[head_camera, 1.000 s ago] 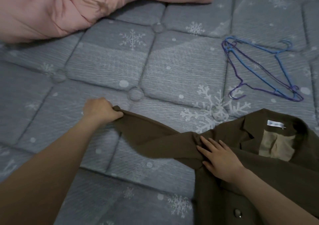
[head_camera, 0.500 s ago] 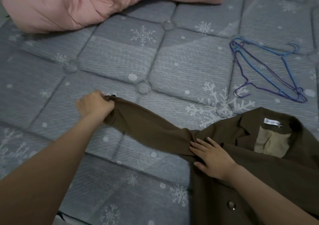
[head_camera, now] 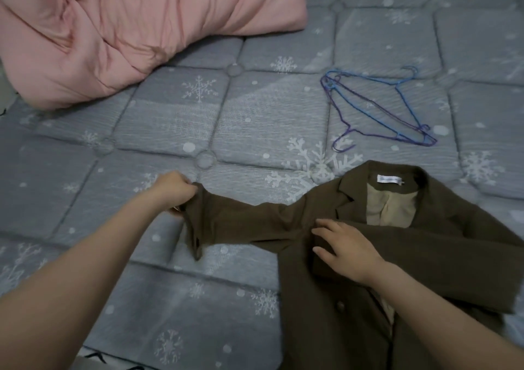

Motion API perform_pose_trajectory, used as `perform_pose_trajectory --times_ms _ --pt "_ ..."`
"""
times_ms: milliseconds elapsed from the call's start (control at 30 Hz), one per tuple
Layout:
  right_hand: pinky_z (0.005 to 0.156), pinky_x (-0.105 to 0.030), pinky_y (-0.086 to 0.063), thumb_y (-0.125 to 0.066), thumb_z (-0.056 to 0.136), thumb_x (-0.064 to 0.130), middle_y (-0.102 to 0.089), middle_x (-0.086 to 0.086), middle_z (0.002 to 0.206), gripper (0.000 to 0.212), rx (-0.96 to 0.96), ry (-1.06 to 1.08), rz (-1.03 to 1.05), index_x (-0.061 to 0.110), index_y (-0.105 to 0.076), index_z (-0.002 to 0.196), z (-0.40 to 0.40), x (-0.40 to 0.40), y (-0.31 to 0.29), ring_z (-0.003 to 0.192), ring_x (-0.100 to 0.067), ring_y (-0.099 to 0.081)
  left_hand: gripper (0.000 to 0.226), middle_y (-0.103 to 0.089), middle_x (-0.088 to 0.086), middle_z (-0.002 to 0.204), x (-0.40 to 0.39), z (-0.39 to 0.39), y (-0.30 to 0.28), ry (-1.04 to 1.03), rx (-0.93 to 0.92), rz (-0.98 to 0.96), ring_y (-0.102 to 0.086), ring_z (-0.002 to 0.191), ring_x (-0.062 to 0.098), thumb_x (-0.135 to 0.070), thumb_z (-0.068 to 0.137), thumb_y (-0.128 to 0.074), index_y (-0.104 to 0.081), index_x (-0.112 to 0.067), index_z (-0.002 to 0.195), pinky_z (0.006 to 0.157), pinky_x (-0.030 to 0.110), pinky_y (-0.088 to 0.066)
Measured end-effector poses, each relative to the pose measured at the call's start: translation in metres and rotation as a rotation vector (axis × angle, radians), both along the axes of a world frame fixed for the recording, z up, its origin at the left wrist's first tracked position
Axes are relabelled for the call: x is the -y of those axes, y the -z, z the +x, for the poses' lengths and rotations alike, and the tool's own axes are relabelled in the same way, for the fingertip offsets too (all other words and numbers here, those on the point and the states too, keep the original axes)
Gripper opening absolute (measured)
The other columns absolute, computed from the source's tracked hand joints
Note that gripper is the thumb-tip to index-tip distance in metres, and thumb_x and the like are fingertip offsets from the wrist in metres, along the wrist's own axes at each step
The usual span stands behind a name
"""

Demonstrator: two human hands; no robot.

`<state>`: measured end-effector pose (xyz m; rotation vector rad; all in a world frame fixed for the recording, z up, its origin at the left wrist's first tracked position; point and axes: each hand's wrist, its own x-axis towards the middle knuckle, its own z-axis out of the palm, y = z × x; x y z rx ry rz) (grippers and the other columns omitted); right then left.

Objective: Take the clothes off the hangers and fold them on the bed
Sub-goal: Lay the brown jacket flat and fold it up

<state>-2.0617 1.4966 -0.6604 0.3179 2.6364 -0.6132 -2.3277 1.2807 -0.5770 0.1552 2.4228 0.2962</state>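
**Brown jacket spread on the bed, one sleeve pulled out**

A brown jacket [head_camera: 354, 298] lies face up on the bed [head_camera: 170, 120], its collar open over a tan lining. A white label [head_camera: 390, 180] is sewn inside the neck; it carries a line of print, but the letters are too small and blurred to read.

The left hand [head_camera: 174, 191] has its grip curled tight round the cuff end of the sleeve [head_camera: 243, 222], which stretches from that grip across to the jacket body. The right hand [head_camera: 344, 246] rests flat on the jacket just below the lapel, fingers spread and straight, holding nothing.

Beyond the right hand, past the collar, two thin wire hangers [head_camera: 377, 108], one blue and one purple, lie overlapped on the bed, apart from the jacket. Beyond the left hand, well away, sits a rumpled pink duvet [head_camera: 127, 29], cut off by the top and left edges.

The jacket's hem and right side run out of view, and the right forearm hides part of its front. One button [head_camera: 340, 306] shows.
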Motion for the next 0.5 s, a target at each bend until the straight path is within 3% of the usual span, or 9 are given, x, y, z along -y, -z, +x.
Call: perform_pose_trajectory --times_ms 67,133,233,300,367,433,500 --pt "0.108 -0.03 -0.033 -0.042 0.096 0.045 -0.036 0.008 0.146 0.046 -0.029 0.127 -0.095 0.026 -0.042 0.138 0.019 -0.014 -0.012 0.131 -0.013 -0.038 0.013 -0.059 0.015 0.074 -0.032 0.029 -0.019 -0.101 0.125 0.111 -0.059 0.052 0.025 -0.012 0.093 -0.051 -0.059 -0.003 0.089 0.034 0.024 -0.047" --pt "0.1 -0.029 -0.041 -0.047 0.095 0.041 -0.047 0.011 0.134 0.042 -0.061 0.323 -0.269 0.026 -0.047 0.134 0.033 -0.024 -0.023 0.122 -0.011 -0.047 0.011 -0.059 0.014 0.073 -0.061 0.056 -0.033 -0.127 0.215 0.169 -0.062 0.045 0.02 -0.011 0.094 -0.05 -0.058 -0.003 0.091 0.043 0.029 -0.055" --pt "0.085 -0.016 -0.046 -0.054 0.094 0.032 -0.06 0.008 0.117 0.031 -0.16 0.639 -0.598 0.025 -0.056 0.124 0.052 -0.039 -0.043 0.105 -0.008 -0.058 0.013 -0.065 0.014 0.076 -0.109 0.105 -0.046 -0.195 0.356 0.285 -0.068 0.057 0.02 -0.015 0.094 -0.052 -0.057 -0.004 0.088 0.062 0.034 -0.059" --pt "0.084 -0.019 -0.046 -0.05 0.096 0.03 -0.065 -0.001 0.117 0.026 -0.172 0.767 -0.787 0.023 -0.058 0.119 0.059 -0.05 -0.055 0.101 -0.012 -0.062 0.015 -0.069 0.013 0.07 -0.137 0.136 -0.05 -0.224 0.452 0.356 -0.07 0.065 0.022 -0.015 0.093 -0.053 -0.058 -0.004 0.084 0.063 0.033 -0.06" --pt "0.091 -0.033 -0.046 -0.038 0.098 0.041 -0.065 -0.004 0.118 0.036 -0.135 0.89 -1.065 0.02 -0.058 0.119 0.066 -0.06 -0.066 0.104 -0.018 -0.062 0.015 -0.071 0.012 0.071 -0.163 0.165 -0.047 -0.234 0.538 0.433 -0.071 0.066 0.02 -0.015 0.093 -0.052 -0.06 -0.003 0.088 0.059 0.03 -0.059" --pt "0.093 -0.039 -0.044 -0.026 0.094 0.057 -0.065 -0.007 0.117 0.059 -0.118 1.008 -1.375 0.016 -0.059 0.12 0.079 -0.074 -0.071 0.109 -0.022 -0.058 0.015 -0.07 0.012 0.081 -0.191 0.197 -0.04 -0.24 0.588 0.509 -0.07 0.067 0.019 -0.017 0.095 -0.051 -0.059 -0.004 0.096 0.058 0.029 -0.059" --pt "0.099 -0.041 -0.044 -0.032 0.087 0.064 -0.064 -0.011 0.119 0.068 -0.159 1.066 -1.517 0.01 -0.058 0.121 0.092 -0.088 -0.073 0.113 -0.024 -0.058 0.012 -0.068 0.01 0.085 -0.215 0.224 -0.03 -0.234 0.611 0.572 -0.07 0.065 0.016 -0.019 0.097 -0.049 -0.055 -0.008 0.097 0.058 0.028 -0.057"
